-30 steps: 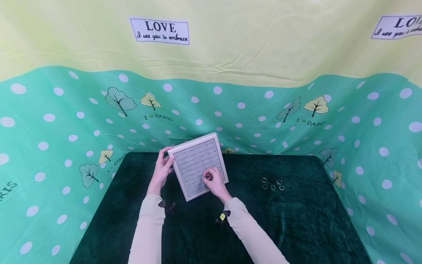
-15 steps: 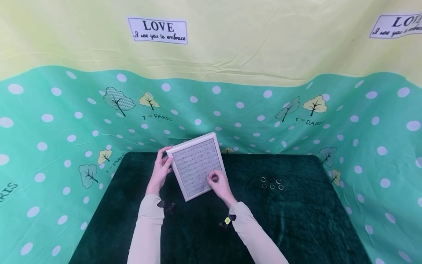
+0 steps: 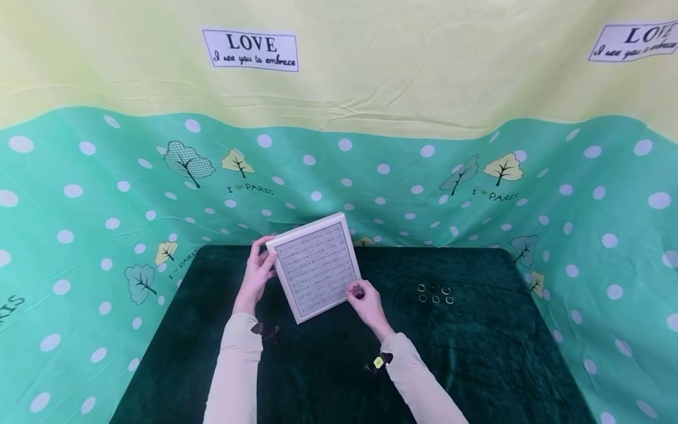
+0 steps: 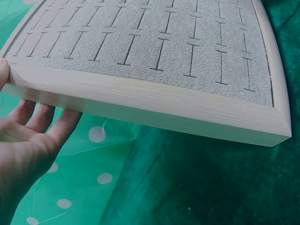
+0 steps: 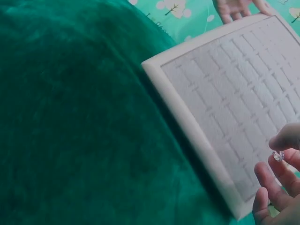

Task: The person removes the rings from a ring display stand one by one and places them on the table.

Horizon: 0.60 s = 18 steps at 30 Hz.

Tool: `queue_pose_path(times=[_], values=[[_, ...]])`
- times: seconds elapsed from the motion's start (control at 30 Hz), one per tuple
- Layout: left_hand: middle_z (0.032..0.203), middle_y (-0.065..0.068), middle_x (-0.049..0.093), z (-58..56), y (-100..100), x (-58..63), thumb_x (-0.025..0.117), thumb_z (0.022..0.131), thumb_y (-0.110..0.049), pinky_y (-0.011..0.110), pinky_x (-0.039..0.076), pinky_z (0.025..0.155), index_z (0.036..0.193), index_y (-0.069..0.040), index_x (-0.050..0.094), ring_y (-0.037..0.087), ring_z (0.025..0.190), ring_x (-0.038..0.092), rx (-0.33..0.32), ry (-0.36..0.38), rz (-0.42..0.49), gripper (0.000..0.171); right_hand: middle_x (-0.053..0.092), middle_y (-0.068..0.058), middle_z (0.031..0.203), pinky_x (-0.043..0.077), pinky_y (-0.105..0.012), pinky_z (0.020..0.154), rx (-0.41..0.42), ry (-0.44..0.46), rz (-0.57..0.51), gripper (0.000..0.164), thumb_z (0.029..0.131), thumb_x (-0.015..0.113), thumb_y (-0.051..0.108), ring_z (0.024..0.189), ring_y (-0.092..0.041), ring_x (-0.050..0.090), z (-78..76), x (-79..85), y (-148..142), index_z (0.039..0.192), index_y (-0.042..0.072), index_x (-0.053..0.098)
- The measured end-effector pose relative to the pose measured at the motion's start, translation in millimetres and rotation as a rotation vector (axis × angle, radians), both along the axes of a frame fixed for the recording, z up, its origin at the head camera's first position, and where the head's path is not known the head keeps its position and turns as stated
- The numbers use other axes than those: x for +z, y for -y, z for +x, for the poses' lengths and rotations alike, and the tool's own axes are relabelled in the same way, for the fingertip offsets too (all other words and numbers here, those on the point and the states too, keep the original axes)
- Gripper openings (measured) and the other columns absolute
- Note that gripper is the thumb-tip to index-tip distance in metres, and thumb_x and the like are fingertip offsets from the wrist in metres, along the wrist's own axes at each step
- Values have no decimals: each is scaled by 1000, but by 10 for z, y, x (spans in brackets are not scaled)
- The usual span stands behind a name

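A ring display tray (image 3: 316,265) with a pale wooden frame and a grey, slotted fabric insert is tilted up on the table. My left hand (image 3: 255,277) grips its upper left corner; in the left wrist view the thumb lies on top of the wooden frame (image 4: 140,101) and the fingers reach beneath. At the tray's lower right edge, my right hand (image 3: 368,303) pinches a small silvery ring (image 5: 278,155) between thumb and index finger. The other fingers of that hand are loosely bent. In the views, the slots in sight hold no rings.
To the right of the tray, several rings (image 3: 435,299) lie in two short rows on the dark green velvet tablecloth (image 3: 492,347). A polka-dotted green and yellow curtain (image 3: 381,171) hangs behind the table and along its sides.
My right hand has moved right and a little down, from over the tray's lower middle to its right edge, still pinching the ring. The left hand and tray stay nearly in place.
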State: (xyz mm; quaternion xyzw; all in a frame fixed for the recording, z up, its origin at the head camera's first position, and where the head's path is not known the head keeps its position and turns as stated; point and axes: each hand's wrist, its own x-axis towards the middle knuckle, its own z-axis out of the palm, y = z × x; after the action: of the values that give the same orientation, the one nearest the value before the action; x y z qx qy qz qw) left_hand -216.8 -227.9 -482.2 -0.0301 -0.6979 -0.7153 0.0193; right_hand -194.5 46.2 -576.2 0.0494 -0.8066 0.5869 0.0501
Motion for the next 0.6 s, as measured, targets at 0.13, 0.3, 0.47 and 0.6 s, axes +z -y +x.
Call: queue_pose_path(times=[0.13,0.3,0.47,0.6], values=[[131,28,48,3,-5,-5,45,103,-11,62,38,93,144,-10,30,24,104,56,3,4,-2,43,58,-7,90,46,-29,70,-14,-5,28,9,81,69,-1,79,-19,59,45,-81,-123,84,5,64],[133,26,47,9,-5,1,45,103,-11,63,38,93,143,-10,31,25,104,55,5,9,-1,42,61,-7,88,45,-26,68,-35,-9,29,8,81,68,-2,78,-20,59,83,-144,-240,84,4,65],[134,25,47,11,-10,2,45,103,-10,62,38,93,143,-10,31,24,104,55,7,9,-3,42,62,-6,87,45,-28,70,-60,5,50,9,82,69,-3,78,-19,59,94,-171,-350,85,5,65],[134,25,47,10,-14,6,44,103,-10,62,38,92,143,-10,31,25,104,55,7,9,1,42,63,-6,88,46,-29,69,-76,16,57,9,82,69,-2,79,-21,59,100,-176,-452,86,5,65]])
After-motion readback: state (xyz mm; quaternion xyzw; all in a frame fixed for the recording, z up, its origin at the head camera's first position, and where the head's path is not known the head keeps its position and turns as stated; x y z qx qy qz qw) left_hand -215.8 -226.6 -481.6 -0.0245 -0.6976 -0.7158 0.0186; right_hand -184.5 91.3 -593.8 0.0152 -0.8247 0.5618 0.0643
